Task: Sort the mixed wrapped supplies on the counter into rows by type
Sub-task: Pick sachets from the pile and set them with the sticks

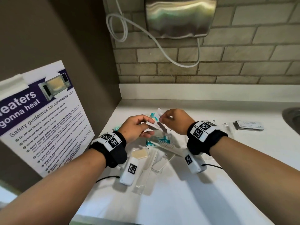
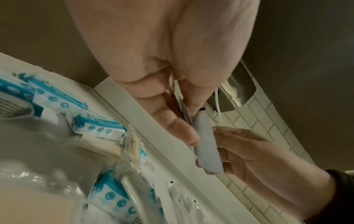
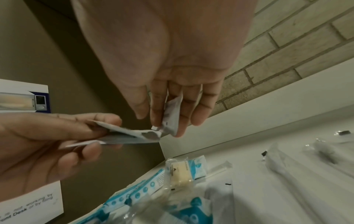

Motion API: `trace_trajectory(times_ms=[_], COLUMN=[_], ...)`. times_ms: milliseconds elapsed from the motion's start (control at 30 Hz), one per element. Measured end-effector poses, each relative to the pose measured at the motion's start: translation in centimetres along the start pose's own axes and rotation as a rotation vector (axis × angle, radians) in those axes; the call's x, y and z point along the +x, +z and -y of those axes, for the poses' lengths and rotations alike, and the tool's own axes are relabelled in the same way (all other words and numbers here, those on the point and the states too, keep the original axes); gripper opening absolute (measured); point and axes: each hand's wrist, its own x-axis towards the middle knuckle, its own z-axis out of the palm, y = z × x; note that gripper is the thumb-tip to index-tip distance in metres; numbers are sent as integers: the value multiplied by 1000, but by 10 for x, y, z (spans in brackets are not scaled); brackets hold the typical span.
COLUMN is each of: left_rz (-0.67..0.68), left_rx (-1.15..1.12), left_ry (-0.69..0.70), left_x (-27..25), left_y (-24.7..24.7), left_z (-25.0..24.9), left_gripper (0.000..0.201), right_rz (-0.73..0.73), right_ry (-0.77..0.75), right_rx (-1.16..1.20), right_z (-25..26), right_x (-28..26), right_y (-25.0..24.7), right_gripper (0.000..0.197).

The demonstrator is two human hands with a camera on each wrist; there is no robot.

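Both hands hover over a pile of wrapped supplies [image 1: 159, 143] on the white counter [image 1: 203, 184]. My left hand [image 1: 139, 125] grips a few flat white sachets [image 1: 153, 126] between thumb and fingers. My right hand [image 1: 168, 117] pinches another white sachet [image 1: 159, 112] just beyond them, its corner touching the left hand's sachets. The right wrist view shows the right hand's sachet [image 3: 172, 116] between its fingers and the left hand's fanned sachets [image 3: 130, 136]. The left wrist view shows a sachet [image 2: 206, 144] between both hands. Teal-and-white packets [image 1: 164, 141], wrapped combs [image 1: 165, 147] and a wrapped soap bar [image 1: 140, 154] lie below.
A small stack of flat sachets [image 1: 250, 125] lies apart at the right, near a sink rim [image 1: 292, 117]. A microwave safety poster [image 1: 42, 120] leans on the left wall. A steel dispenser [image 1: 180, 17] with a white cable [image 1: 162, 46] hangs on the tiled wall.
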Motion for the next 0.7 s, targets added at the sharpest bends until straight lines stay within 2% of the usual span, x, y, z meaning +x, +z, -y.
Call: trace_trajectory(times_ms=[200,267,333,500,700], left_rz=[-2,-15,-44,-62,-89], left_rx=[-11,13,51,148,138], left_ry=[-70,-54,-15,16,5], left_x=[-1,-1,1,3,3], left_y=[-2,-3,-5,-12,-15], left_z=[4,4,5,13,16], left_gripper=[21,15,11,13,22], right_rz=[-14,-7,-10,1,74], right_ry=[-29,-60,-65,-23,34], right_rx=[17,55,102,257,277], right_z=[-6,-6,-5,-1,1], right_x=[2,3,5,5,4], right_y=[1,1,0,3,9], right_gripper=[24,24,32,37,25])
